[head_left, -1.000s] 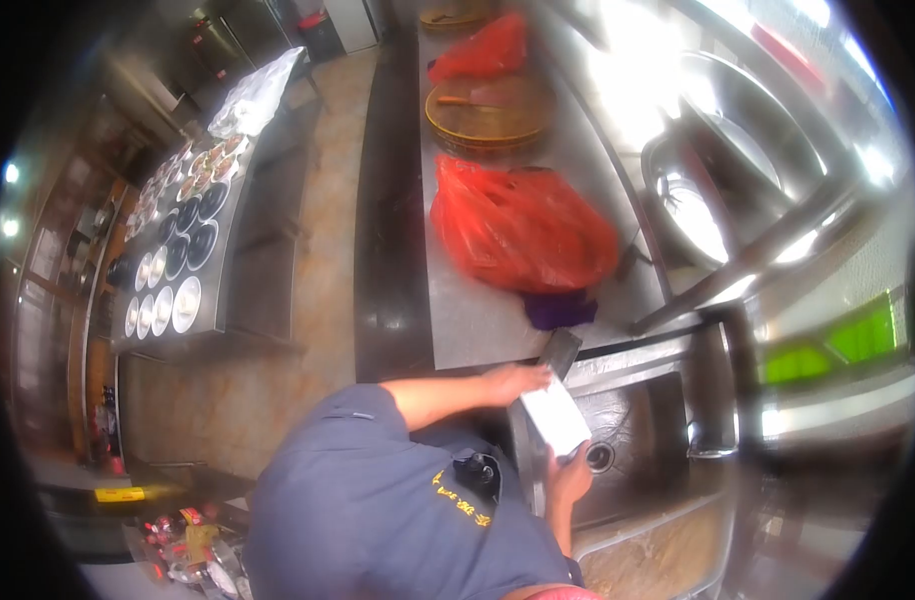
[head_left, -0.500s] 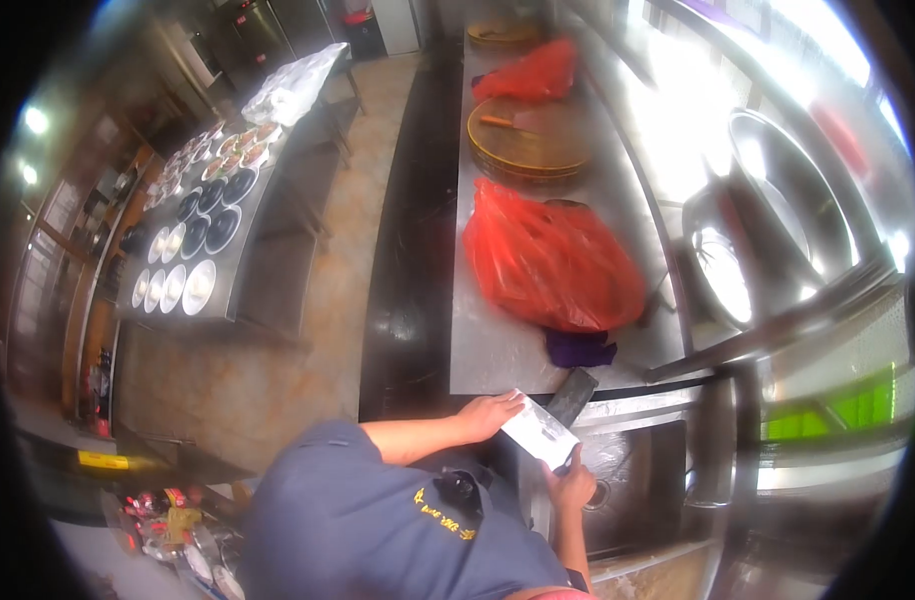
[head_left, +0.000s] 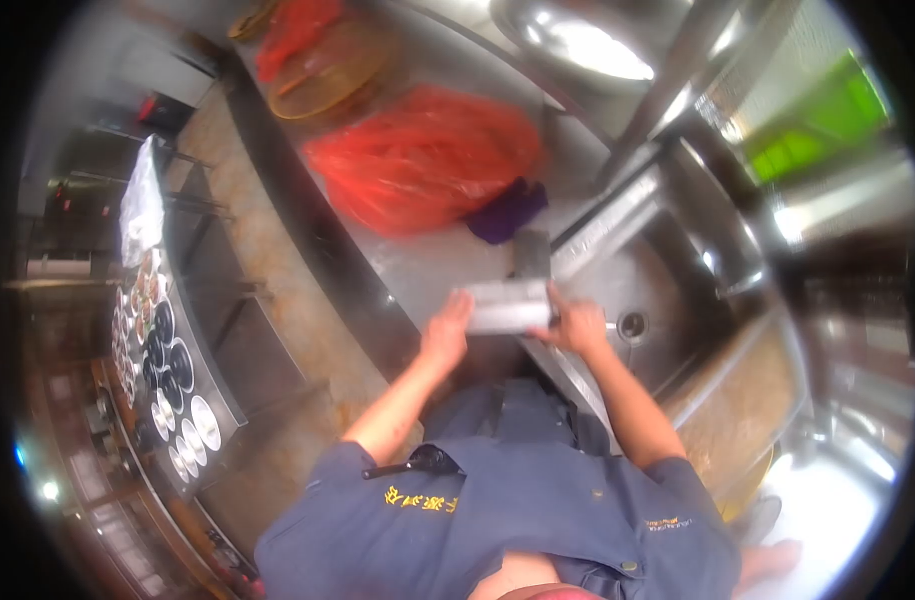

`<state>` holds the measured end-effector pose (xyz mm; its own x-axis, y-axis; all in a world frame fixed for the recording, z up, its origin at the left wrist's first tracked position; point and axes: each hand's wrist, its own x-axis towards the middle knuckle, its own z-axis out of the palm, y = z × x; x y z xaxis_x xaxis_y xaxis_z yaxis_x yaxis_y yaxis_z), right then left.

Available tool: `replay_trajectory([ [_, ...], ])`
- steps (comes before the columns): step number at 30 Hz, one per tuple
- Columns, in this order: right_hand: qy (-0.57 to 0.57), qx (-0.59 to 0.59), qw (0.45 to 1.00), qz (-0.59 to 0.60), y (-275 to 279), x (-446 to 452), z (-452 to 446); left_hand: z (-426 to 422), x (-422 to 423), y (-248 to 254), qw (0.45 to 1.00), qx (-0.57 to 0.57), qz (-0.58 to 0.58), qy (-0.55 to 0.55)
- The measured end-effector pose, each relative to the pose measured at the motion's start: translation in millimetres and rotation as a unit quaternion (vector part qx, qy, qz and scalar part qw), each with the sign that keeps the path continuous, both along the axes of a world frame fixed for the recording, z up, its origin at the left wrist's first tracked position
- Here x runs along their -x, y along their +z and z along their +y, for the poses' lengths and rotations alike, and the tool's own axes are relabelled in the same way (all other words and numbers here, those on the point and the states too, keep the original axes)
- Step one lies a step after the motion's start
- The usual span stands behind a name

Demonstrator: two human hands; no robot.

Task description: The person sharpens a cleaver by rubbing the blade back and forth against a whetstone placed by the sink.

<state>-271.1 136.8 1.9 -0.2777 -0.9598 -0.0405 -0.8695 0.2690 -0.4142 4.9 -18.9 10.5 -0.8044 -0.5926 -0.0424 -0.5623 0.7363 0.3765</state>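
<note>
My left hand (head_left: pixel 446 332) grips the left end of a white rectangular slab (head_left: pixel 508 307), possibly a box or pad; motion blur hides its exact kind. At its right end, my right hand (head_left: pixel 578 325) is closed on it too. The slab is held level in front of my waist, near the sink's edge. Just beyond it lies a dark grey block (head_left: pixel 532 252). A purple cloth (head_left: pixel 508 212) sits behind that block, against a large red plastic bag (head_left: pixel 428 160) on the steel counter (head_left: pixel 393 262).
To the right is a steel sink (head_left: pixel 668 270) with a round drain (head_left: pixel 633 326). A round wooden board (head_left: pixel 328 85) stands farther along the counter. On the left, a long table (head_left: pixel 203 350) carries many plates. Something bright green (head_left: pixel 828 120) shows at upper right.
My view has swung round, so the counter and sink now lie slanted. The white slab has turned from diagonal to nearly level, with a hand at each end.
</note>
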Motion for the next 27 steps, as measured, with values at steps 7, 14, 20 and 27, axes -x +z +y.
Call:
replay_trajectory([
  [7, -0.076, 0.030, 0.996, 0.023, 12.4, -2.9, 8.9, -19.3, 37.9, -5.8, 0.999, 0.013, 0.046, -0.027],
  [14, -0.249, -0.006, 0.968, 0.042, 4.9, -9.8, 68.8, -30.0, 113.8, -29.1, 0.976, -0.082, 0.129, -0.152],
  [20, -0.198, 0.014, 0.976, 0.088, 5.9, -11.4, 96.0, 9.6, 93.7, -10.2, 0.981, -0.108, 0.111, -0.118],
  [27, -0.185, 0.004, 0.983, 0.012, 2.5, 10.9, 47.1, -30.3, 102.7, -19.3, 0.984, -0.097, 0.122, -0.086],
])
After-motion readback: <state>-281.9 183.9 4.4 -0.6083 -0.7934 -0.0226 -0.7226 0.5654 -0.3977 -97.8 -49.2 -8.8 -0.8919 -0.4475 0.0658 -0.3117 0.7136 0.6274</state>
